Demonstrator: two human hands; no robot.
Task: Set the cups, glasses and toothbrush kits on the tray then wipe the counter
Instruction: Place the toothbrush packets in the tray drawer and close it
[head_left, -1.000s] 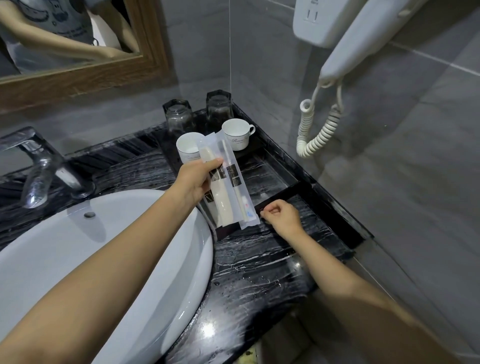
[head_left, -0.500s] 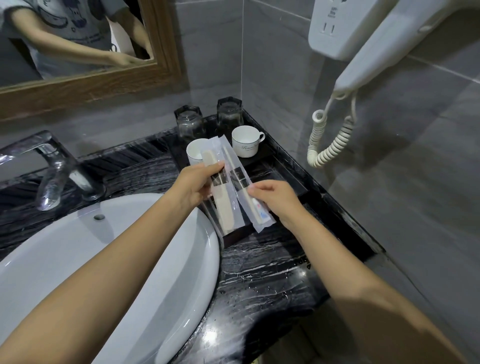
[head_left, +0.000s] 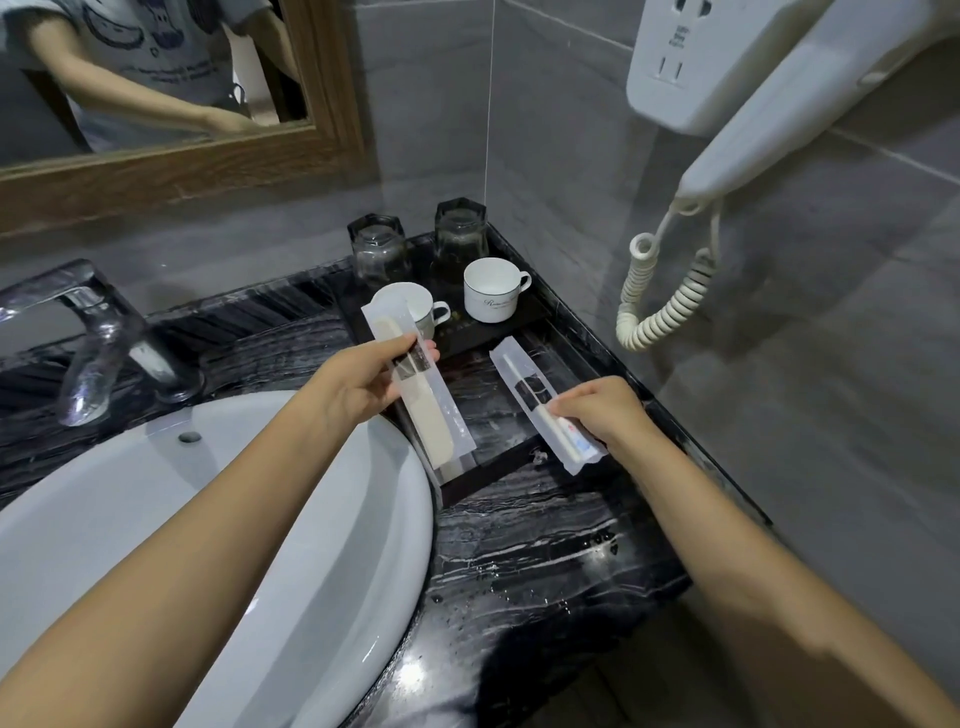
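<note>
Counter (head_left: 519, 561): black stone with white veining, glossy, wet spots near the front edge. A white oval basin (head_left: 208, 519) sits to the left, a chrome tap (head_left: 98, 338) behind it. A wood-framed mirror (head_left: 171, 171) hangs above; a white wall-mounted hair dryer (head_left: 769, 119) with coiled cord (head_left: 670, 296) hangs to the right, over the tray's far side.

The tray (head_left: 587, 353) is dark and rectangular, set in the corner. At its back stand two upturned faceted glasses (head_left: 376, 252) and two white handled cups (head_left: 491, 291).

The left hand (head_left: 358, 384) pinches one toothbrush kit (head_left: 421, 400), a long clear sleeve with a dark label, held over the tray's left edge and partly covering the nearer cup. The right hand (head_left: 602, 410) grips the lower end of a second kit (head_left: 540, 400) over the tray's open floor; contact with the tray cannot be confirmed.
</note>
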